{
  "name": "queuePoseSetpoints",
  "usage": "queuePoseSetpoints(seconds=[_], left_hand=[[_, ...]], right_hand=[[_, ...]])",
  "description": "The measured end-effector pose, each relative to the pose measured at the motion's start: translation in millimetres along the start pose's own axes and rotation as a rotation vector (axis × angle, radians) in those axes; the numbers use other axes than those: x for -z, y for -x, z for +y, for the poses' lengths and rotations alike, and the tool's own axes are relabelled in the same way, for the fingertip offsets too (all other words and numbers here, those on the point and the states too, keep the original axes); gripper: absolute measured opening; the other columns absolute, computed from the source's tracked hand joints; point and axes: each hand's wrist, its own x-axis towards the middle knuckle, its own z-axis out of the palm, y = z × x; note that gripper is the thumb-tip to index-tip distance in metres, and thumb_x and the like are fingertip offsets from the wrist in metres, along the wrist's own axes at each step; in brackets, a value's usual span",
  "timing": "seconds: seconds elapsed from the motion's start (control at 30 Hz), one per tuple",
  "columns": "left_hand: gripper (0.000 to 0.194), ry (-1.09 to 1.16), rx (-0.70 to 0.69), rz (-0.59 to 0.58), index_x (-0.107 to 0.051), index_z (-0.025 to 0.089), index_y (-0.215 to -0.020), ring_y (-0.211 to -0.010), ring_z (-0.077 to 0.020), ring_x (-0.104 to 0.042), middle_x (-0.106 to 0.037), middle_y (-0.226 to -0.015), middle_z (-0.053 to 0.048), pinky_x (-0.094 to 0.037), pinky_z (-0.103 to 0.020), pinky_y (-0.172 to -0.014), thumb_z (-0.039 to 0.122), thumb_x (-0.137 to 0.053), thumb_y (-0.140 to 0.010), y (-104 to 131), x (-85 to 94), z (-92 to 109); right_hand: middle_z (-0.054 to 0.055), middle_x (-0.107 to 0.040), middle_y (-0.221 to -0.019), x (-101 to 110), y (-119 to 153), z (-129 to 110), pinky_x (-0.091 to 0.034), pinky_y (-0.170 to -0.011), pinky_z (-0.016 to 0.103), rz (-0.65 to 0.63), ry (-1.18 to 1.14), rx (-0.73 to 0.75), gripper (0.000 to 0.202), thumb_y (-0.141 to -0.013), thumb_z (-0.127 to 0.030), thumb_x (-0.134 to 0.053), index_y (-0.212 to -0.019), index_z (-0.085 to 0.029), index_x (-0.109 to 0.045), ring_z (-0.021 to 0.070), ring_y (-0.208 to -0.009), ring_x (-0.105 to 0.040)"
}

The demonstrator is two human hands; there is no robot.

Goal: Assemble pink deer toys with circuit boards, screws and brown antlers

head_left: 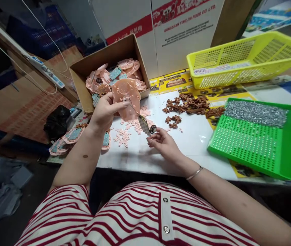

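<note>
My left hand (103, 111) grips a pink plastic shell (127, 94) by its near edge, thumb across its inner face. The shell is tilted up in front of the cardboard box and shows several small posts and a patch of fine holes. Between the fingertips of my right hand (163, 141) is a circuit board (143, 124), with a small round dark part (153, 129) beside it. Thin wires seem to run from the board to the shell. Under both hands, small pink pieces (122, 137) lie scattered on the white table top (186, 150).
A cardboard box (80, 85) holds pink shells and circuit boards. Assembled pink shells (70, 136) lie at the left. Brown plastic pieces (191, 103) are heaped right of centre. A green tray (250, 147) contains many screws (256, 112). Behind it stands a yellow basket (219, 80).
</note>
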Motion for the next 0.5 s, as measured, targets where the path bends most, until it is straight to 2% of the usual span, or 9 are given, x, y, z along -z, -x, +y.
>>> queuePoseSetpoints(seconds=[0.13, 0.27, 0.33, 0.5], left_hand=[[0.039, 0.015, 0.043, -0.018, -0.069, 0.017, -0.089, -0.071, -0.0177, -0.069, -0.073, -0.086, -0.002, -0.057, -0.030, -0.065, 0.032, -0.087, -0.058, 4.3, -10.7, -11.8], [0.038, 0.020, 0.063, -0.003, -0.069, 0.017, -0.088, -0.068, -0.0160, -0.067, -0.071, -0.083, -0.002, -0.056, -0.027, -0.062, 0.031, -0.087, -0.058, 5.1, -13.0, -16.7], [0.038, 0.030, 0.072, 0.006, -0.070, 0.018, -0.089, -0.070, -0.0161, -0.067, -0.072, -0.084, -0.002, -0.056, -0.028, -0.063, 0.030, -0.087, -0.057, 5.9, -11.9, -18.1], [0.040, 0.069, 0.062, 0.016, -0.071, 0.017, -0.090, -0.072, -0.0163, -0.068, -0.072, -0.085, -0.002, -0.057, -0.028, -0.066, 0.031, -0.089, -0.056, 12.0, -6.9, -22.2]], right_hand=[[-0.005, -0.066, -0.081, 0.5, 3.6, -1.5, -0.056, -0.073, 0.033, -0.006, -0.085, 0.078, 0.057, -0.065, -0.041, -0.086, -0.110, -0.025, -0.054, 0.0127, -0.072, -0.063], [-0.002, -0.071, -0.089, 3.1, 8.2, -6.7, -0.057, -0.071, 0.031, -0.067, -0.147, 0.144, 0.046, -0.066, -0.037, -0.089, -0.098, -0.025, -0.059, 0.0132, -0.078, -0.064], [-0.001, -0.072, -0.088, 6.0, 12.1, -8.8, -0.057, -0.071, 0.031, -0.108, -0.160, 0.140, 0.043, -0.068, -0.038, -0.090, -0.096, -0.025, -0.060, 0.0128, -0.076, -0.064], [0.001, -0.075, -0.095, 16.1, 22.6, -14.0, -0.060, -0.074, 0.029, -0.184, -0.193, 0.097, 0.051, -0.067, -0.037, -0.093, -0.107, -0.025, -0.064, 0.0149, -0.084, -0.070]])
